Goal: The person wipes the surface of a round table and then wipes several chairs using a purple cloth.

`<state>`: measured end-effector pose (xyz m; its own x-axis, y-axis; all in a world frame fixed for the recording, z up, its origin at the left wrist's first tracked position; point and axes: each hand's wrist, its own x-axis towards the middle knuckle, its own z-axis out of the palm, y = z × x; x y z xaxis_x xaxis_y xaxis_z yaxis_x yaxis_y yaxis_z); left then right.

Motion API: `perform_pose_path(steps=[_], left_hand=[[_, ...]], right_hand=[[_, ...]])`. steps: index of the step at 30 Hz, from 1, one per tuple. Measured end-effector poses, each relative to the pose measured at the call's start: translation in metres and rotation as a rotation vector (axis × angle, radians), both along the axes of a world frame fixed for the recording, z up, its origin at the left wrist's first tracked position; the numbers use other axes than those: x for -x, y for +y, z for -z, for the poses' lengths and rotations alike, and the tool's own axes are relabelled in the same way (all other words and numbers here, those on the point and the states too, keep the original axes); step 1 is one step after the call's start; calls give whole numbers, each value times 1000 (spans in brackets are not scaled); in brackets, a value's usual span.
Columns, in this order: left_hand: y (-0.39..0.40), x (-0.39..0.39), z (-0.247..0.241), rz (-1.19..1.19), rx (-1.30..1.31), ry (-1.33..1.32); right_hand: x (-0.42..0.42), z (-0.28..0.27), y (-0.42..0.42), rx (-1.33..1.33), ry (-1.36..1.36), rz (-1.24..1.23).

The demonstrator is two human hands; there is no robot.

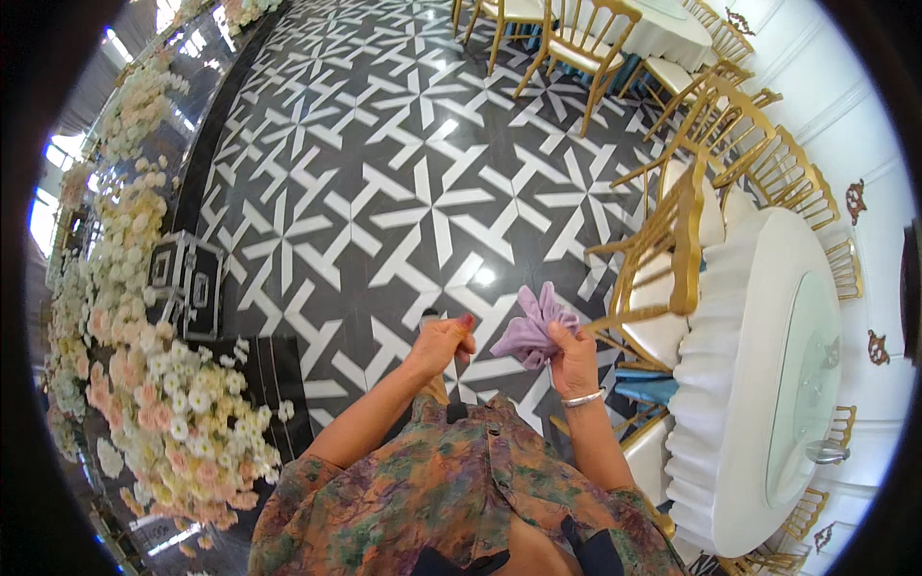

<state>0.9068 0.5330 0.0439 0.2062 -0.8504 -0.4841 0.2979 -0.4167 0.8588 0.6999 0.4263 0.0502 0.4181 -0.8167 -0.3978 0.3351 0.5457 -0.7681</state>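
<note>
A bunched lilac cloth [536, 327] is gripped between the thumb and fingers of my right hand [574, 360]. Its gathered folds fan out up and to the left, above the patterned floor. A silver bangle [583, 398] circles my right wrist. To the left of the cloth, and apart from it, my left hand [441, 345] is held in front of my body with its fingers curled in. Nothing shows in that hand, though its palm is hidden. A small dark rounded shape [430, 314] shows just beyond the left knuckles; I cannot tell what it is.
Gold chairs [659, 252] with white seats surround a round table [745, 403] with a white cloth and glass turntable on my right. Another table [666, 29] stands farther off. On my left are a flower bank [194, 425], a black flight case [189, 284] and a dark platform edge [277, 381].
</note>
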Motion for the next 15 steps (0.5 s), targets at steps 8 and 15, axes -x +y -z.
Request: perform_pose_path(steps=[8, 15], left_hand=[[-161, -101, -12, 320, 244, -130], [-301, -157, -19, -10, 196, 18]], right_hand=[[-120, -37, -108, 121, 77, -32], [-185, -29, -216, 34, 22, 26]])
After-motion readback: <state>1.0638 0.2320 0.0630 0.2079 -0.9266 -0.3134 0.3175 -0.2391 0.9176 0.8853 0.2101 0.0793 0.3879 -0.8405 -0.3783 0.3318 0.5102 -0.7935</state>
